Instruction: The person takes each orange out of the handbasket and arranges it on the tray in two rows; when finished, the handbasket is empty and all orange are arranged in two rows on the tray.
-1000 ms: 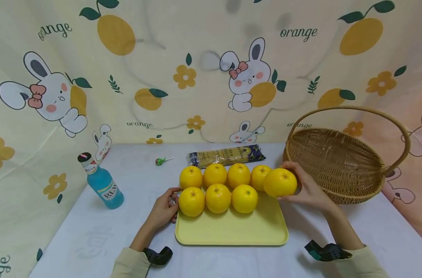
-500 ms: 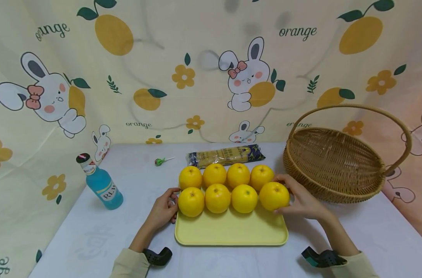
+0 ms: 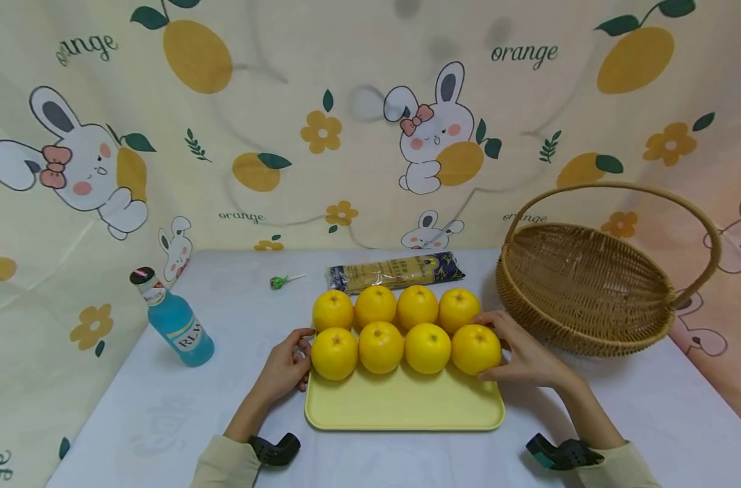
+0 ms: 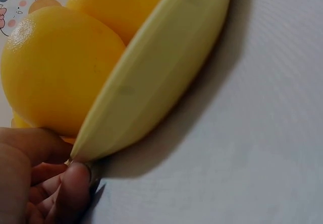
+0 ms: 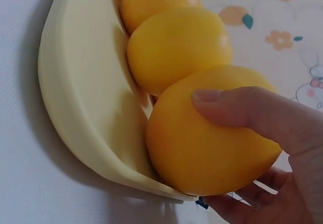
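Observation:
A yellow tray bears two rows of oranges, the back row touching its far side. My right hand grips the rightmost orange of the front row. In the right wrist view the thumb lies across this orange and the fingers curl under its other side, close to the tray's end. At the left end, my left hand pinches the tray rim between thumb and fingers, as the left wrist view shows. Just beside those fingers sits the leftmost front orange.
Behind the tray lies a clear-and-blue packet of noodles, with a small lollipop to its left. A blue bottle stands at the far left. On the right is a wicker basket with a tall handle.
My right hand has brought its orange left and toward me, down to the right end of the front row. The left hand has kept its place at the tray.

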### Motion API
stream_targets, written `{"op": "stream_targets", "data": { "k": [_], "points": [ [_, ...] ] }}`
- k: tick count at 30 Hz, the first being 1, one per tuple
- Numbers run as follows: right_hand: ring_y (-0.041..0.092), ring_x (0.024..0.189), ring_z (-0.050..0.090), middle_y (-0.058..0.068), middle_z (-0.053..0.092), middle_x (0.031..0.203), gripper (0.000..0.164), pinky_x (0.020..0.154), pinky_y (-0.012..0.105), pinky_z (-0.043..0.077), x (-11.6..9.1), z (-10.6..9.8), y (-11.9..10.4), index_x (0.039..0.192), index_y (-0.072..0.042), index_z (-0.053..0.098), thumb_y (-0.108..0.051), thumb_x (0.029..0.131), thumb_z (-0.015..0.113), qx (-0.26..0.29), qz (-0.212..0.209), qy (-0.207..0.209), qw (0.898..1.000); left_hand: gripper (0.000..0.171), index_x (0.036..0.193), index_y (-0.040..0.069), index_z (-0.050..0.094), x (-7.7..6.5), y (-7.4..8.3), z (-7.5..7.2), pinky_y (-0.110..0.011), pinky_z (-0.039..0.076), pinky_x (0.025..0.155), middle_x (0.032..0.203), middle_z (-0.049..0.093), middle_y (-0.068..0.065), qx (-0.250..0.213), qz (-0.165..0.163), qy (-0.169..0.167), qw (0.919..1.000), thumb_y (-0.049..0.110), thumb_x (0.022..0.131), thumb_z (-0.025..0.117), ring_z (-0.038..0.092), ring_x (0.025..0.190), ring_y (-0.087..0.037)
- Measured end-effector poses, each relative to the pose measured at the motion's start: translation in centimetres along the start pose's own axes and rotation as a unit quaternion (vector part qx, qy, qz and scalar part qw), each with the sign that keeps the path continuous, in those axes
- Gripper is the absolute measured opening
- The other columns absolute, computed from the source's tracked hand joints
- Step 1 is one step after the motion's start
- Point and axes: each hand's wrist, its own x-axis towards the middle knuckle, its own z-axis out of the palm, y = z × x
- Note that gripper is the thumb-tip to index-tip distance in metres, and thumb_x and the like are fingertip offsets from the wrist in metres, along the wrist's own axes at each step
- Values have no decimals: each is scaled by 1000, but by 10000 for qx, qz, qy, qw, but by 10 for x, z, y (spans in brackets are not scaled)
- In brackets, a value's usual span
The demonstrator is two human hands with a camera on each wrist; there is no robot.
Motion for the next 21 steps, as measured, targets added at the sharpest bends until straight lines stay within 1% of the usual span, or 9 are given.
{"op": "stream_targets", "data": {
  "k": [4, 6, 9, 11, 13, 15, 21],
  "points": [
    [11, 103, 42, -3, 43, 122, 79, 73, 27, 46, 1, 0, 0, 127, -19, 44, -26, 61, 87, 89, 16, -25, 10000, 45, 127, 8, 49, -1, 0, -1, -28, 48, 38, 89, 52, -8, -2, 72, -3, 10000, -3, 84, 55, 51, 46, -16],
    [11, 104, 42, -4, 43, 121, 79, 77, 30, 47, 2, 1, 0, 127, -20, 44, -26, 61, 87, 50, 1, -17, 10000, 45, 127, 8, 49, -1, 0, -1, -29, 48, 38, 90, 52, -8, -4, 78, -22, 10000, -3, 84, 55, 51, 46, -17],
    [10, 108, 42, -6, 45, 122, 80, 87, 39, 46, 2, 1, 0, 127, -19, 44, -27, 61, 87, -29, 0, 12, 10000, 45, 127, 9, 49, -1, 0, -1, -29, 49, 38, 90, 52, -7, -8, 45, -43, 10000, -2, 84, 56, 51, 47, -17],
    [11, 112, 41, -6, 46, 123, 80, 94, 47, 41, 2, 2, 1, 128, -18, 44, -29, 61, 87, -67, 12, 37, 10000, 45, 127, 10, 49, -1, 0, -2, -30, 49, 39, 90, 52, -7, -1, 23, -41, 10000, -1, 84, 56, 51, 47, -18],
    [12, 114, 41, -6, 47, 125, 81, 96, 52, 38, 1, 2, 1, 128, -17, 44, -30, 61, 87, -48, 25, 50, 10000, 44, 127, 9, 49, -1, 0, -2, -30, 49, 39, 90, 52, -7, 1, 24, -34, 10000, -1, 85, 55, 51, 47, -18],
    [13, 114, 41, -5, 47, 125, 81, 95, 53, 37, 1, 2, 1, 129, -18, 43, -31, 61, 87, -54, 47, 54, 10000, 42, 127, 10, 49, 0, 0, -1, -31, 49, 39, 90, 53, -7, 8, 19, -35, 10000, 1, 87, 55, 51, 47, -18],
    [14, 114, 42, -4, 47, 127, 82, 94, 51, 40, 0, 2, -1, 130, -19, 43, -35, 62, 86, -189, 127, 67, 9997, 39, 128, 10, 48, 0, 0, 0, -31, 50, 39, 90, 52, -7, -44, -55, -35, 10000, 4, 90, 54, 51, 47, -19]
  ]
}}
